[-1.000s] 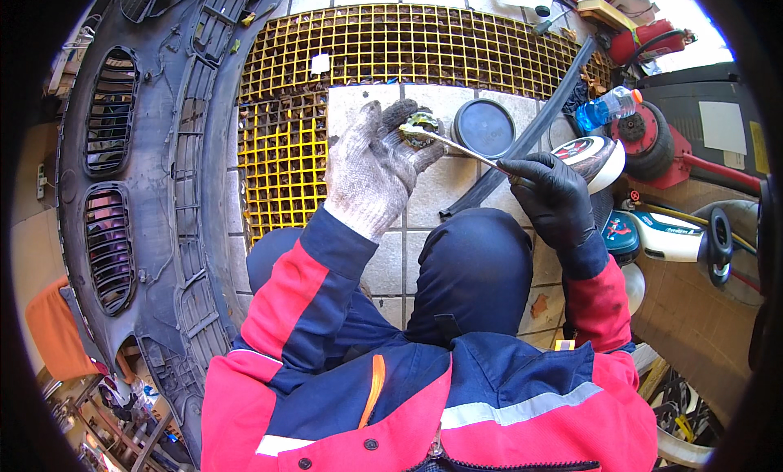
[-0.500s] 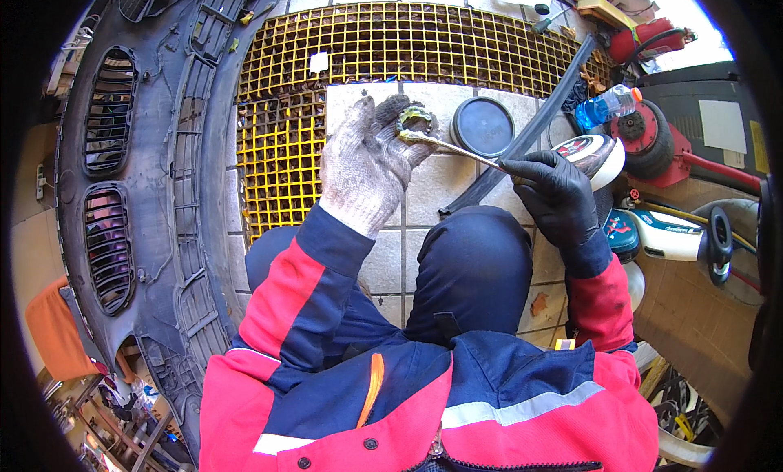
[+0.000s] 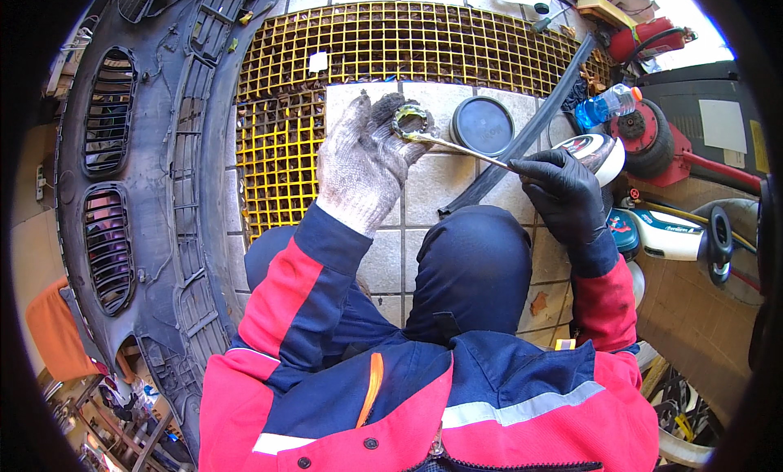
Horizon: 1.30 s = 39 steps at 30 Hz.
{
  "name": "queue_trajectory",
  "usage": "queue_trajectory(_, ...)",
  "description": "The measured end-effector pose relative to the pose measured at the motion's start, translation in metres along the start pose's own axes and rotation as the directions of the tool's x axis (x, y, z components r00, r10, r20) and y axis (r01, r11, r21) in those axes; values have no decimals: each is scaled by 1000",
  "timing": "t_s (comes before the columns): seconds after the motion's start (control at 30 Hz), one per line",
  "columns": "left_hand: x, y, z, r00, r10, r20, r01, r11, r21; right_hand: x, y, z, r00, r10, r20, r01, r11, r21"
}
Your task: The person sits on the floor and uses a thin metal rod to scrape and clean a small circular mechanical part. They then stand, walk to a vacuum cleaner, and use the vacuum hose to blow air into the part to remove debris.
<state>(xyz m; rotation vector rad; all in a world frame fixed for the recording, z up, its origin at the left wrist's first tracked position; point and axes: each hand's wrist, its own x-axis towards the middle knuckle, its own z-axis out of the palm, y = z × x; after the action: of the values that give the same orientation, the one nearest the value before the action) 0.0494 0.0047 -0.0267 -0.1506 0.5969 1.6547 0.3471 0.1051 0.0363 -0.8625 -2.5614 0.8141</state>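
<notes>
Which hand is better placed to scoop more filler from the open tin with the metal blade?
Right, probably. The black-gloved right hand already grips the thin metal blade and sits beside the open round tin. The knit-gloved left hand is busy holding a small round putty-covered piece.

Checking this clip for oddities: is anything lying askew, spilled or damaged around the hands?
Nothing is spilled. The dark car bumper lies face-down on the floor, off any vehicle, partly over the yellow grating. The round black lid lies loose on the tiles. The left hand holds a small smeared piece; the right hand works it with a thin metal blade.
</notes>
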Motion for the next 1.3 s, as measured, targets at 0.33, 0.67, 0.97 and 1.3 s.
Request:
queue_trajectory(0.33,-1,2,5,999,-17,34,18,1000,-25,-4,6,-2,999,24,-32,-23,999,22)
queue_trajectory(0.67,1,3,-1,998,-31,50,34,997,-69,-9,14,3,994,40,-99,-40,999,-1)
queue_trajectory(0.97,0,2,2,1000,-25,8,26,999,-29,-20,26,8,897,337,286,-434,548,715)
queue_trajectory(1.3,-2,2,6,1000,-23,-20,23,999,-22,-22,26,12,840,370,396,-534,440,722)
